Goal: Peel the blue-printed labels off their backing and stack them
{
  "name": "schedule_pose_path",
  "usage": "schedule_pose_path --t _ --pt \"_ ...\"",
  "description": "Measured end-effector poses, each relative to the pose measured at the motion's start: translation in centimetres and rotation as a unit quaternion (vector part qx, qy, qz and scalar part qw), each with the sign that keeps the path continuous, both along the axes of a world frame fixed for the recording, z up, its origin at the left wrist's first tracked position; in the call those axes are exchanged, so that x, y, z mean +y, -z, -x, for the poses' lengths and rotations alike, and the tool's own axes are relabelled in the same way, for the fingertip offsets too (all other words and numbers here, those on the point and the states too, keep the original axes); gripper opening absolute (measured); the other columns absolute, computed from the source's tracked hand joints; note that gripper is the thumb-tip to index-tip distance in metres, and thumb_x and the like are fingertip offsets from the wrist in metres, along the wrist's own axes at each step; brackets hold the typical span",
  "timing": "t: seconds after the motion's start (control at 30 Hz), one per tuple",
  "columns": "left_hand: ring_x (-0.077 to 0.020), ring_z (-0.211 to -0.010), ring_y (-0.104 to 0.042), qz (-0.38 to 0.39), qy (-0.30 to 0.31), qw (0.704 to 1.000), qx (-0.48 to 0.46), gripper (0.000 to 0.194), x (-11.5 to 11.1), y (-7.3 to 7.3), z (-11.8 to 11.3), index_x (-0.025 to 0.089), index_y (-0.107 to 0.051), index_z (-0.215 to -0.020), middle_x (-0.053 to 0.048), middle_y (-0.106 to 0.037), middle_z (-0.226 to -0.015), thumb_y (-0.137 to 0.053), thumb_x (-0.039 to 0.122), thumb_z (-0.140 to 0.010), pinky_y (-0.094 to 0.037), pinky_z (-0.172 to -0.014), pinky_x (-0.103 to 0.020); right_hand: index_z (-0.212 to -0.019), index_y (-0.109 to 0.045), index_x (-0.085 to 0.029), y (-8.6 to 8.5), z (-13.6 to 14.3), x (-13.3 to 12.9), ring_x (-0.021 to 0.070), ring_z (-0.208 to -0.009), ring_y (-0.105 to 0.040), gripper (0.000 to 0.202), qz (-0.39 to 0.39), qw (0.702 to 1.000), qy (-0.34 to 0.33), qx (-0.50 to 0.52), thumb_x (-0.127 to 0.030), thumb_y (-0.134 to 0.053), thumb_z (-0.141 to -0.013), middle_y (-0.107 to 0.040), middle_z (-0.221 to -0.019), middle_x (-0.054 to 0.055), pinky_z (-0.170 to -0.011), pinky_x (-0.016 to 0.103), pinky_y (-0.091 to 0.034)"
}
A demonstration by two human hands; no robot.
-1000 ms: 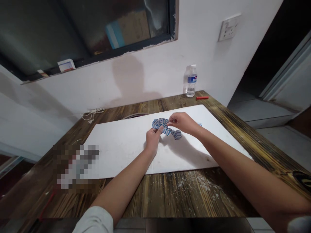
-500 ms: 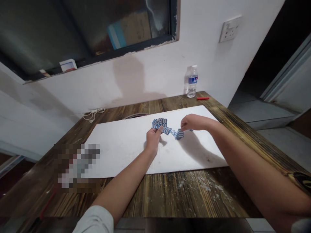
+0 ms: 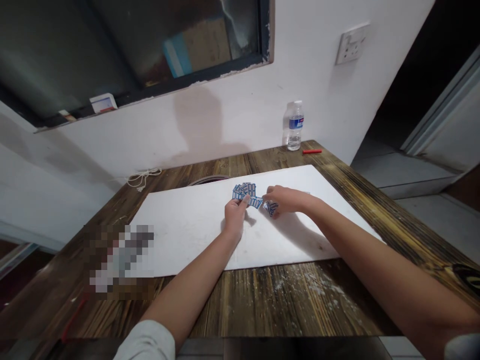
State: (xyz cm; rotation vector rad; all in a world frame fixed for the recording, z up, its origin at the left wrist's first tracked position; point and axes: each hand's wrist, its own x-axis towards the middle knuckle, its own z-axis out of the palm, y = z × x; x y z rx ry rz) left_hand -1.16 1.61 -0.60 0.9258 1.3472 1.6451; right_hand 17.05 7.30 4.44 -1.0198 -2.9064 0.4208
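Observation:
My left hand (image 3: 234, 216) is closed on a fanned bunch of small blue-edged cards (image 3: 245, 192) with grey rectangles on them, its thumb on top. It holds them above the white board (image 3: 187, 230). Just to the right, my right hand (image 3: 285, 200) has its fingers and thumb around a smaller pile of the same cards (image 3: 270, 208). My hand partly covers this pile. Behind the right wrist, a sliver of another blue-edged piece (image 3: 306, 193) shows on the board.
The board lies on a dark wooden table (image 3: 262, 300). At the back stand a water bottle (image 3: 295, 127) and a red stick-like object (image 3: 312, 151). A coiled white cord (image 3: 142, 177) lies back left. A pixelated patch hides something at the left.
My right hand has moved left and down onto the small card pile, which now looks bunched between its fingers. My left hand stays nearly still with its cards.

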Motion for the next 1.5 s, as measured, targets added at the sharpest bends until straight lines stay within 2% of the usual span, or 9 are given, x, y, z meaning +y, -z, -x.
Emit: schedule_pose_path --t 0.1,0.33,0.43,0.5,0.67,0.9,1.27,1.4,1.5 --pt "-0.0110 -0.060 -0.060 -0.001 -0.002 1.000 -0.009 0.036 -0.1 -0.2 -0.1 0.013 -0.064 -0.067 -0.003 -0.067 -0.064 -0.081 0.045 -0.060 -0.048 -0.062 -0.023 -0.104 -0.071 -0.030 0.3 -0.2 0.4 0.0269 -0.099 -0.057 0.042 0.003 1.000 -0.027 0.007 -0.022 -0.079 -0.064 -0.059 -0.107 0.007 -0.073 0.030 -0.043" --pt "-0.0111 -0.059 -0.060 0.015 -0.007 1.000 -0.011 0.037 -0.3 -0.4 -0.3 0.013 -0.064 -0.065 -0.002 -0.065 -0.062 -0.081 0.045 -0.059 -0.048 -0.062 -0.024 -0.089 -0.074 -0.024 -0.4 -2.3 1.6 0.0224 -0.083 -0.060 0.029 0.026 0.998 0.037 -0.032 -0.016 -0.079 -0.062 -0.061 -0.095 0.007 -0.065 0.028 -0.042" --pt "-0.0120 -0.062 -0.060 0.005 0.004 1.000 -0.004 0.038 -0.2 -0.2 -0.3 0.012 -0.066 -0.068 -0.003 -0.067 -0.065 -0.081 0.046 -0.059 -0.048 -0.063 -0.024 -0.089 -0.072 -0.023 -1.5 -2.2 1.2 0.0203 -0.086 -0.059 0.018 0.020 0.997 0.024 0.064 -0.020 -0.074 -0.071 -0.062 -0.098 0.007 -0.071 0.028 -0.043" --pt "-0.0127 -0.063 -0.061 -0.001 0.018 1.000 0.014 0.038 -0.1 0.1 -0.2 0.012 -0.068 -0.071 -0.004 -0.068 -0.066 -0.079 0.047 -0.062 -0.047 -0.065 -0.024 -0.084 -0.070 -0.020 -2.3 -1.5 0.6 0.0180 -0.083 -0.059 0.007 0.016 0.985 0.049 0.162 -0.024 -0.064 -0.082 -0.064 -0.094 0.006 -0.072 0.028 -0.043" --pt "-0.0127 -0.058 -0.056 0.016 0.017 0.997 0.076 0.037 -0.2 0.2 0.0 0.012 -0.069 -0.067 -0.003 -0.065 -0.061 -0.078 0.047 -0.062 -0.042 -0.059 -0.024 -0.080 -0.063 -0.019 -2.8 0.7 -0.9 0.0147 -0.070 -0.055 0.020 0.039 0.938 0.129 0.318 -0.039 -0.065 -0.082 -0.065 -0.084 0.003 -0.062 0.026 -0.039" --pt "-0.0117 -0.057 -0.052 0.011 0.029 0.993 0.113 0.039 -0.4 -0.1 -0.1 0.012 -0.069 -0.067 -0.003 -0.065 -0.062 -0.075 0.051 -0.064 -0.038 -0.057 -0.023 -0.072 -0.066 -0.019 -2.3 1.5 -1.2 0.0123 -0.062 -0.052 0.013 0.026 0.931 0.171 0.323 -0.030 -0.067 -0.079 -0.063 -0.067 -0.001 -0.058 0.024 -0.035" --pt "-0.0115 -0.057 -0.054 0.017 0.022 0.996 0.089 0.039 -0.1 0.6 0.1 0.012 -0.068 -0.067 -0.002 -0.064 -0.060 -0.077 0.050 -0.064 -0.040 -0.058 -0.023 -0.075 -0.069 -0.017 -3.5 0.9 -1.4 0.0133 -0.062 -0.054 0.014 0.002 0.916 0.193 0.351 -0.029 -0.063 -0.080 -0.065 -0.066 0.002 -0.058 0.026 -0.036" --pt "-0.0124 -0.059 -0.058 0.007 0.022 0.998 0.054 0.040 0.1 0.6 0.1 0.011 -0.068 -0.068 -0.004 -0.066 -0.063 -0.078 0.050 -0.062 -0.042 -0.060 -0.023 -0.075 -0.069 -0.017 -4.6 -0.3 -1.2 0.0137 -0.060 -0.057 0.016 0.052 0.898 0.210 0.384 -0.032 -0.063 -0.080 -0.067 -0.064 0.003 -0.057 0.026 -0.037" --pt "-0.0120 -0.061 -0.059 -0.001 0.000 1.000 -0.001 0.039 0.2 0.3 0.0 0.012 -0.066 -0.066 -0.004 -0.067 -0.064 -0.080 0.047 -0.059 -0.045 -0.062 -0.024 -0.074 -0.070 -0.018 -4.9 -1.4 -0.8 0.0140 -0.058 -0.059 0.016 0.122 0.903 0.196 0.362 -0.033 -0.065 -0.077 -0.068 -0.062 0.004 -0.054 0.026 -0.038"
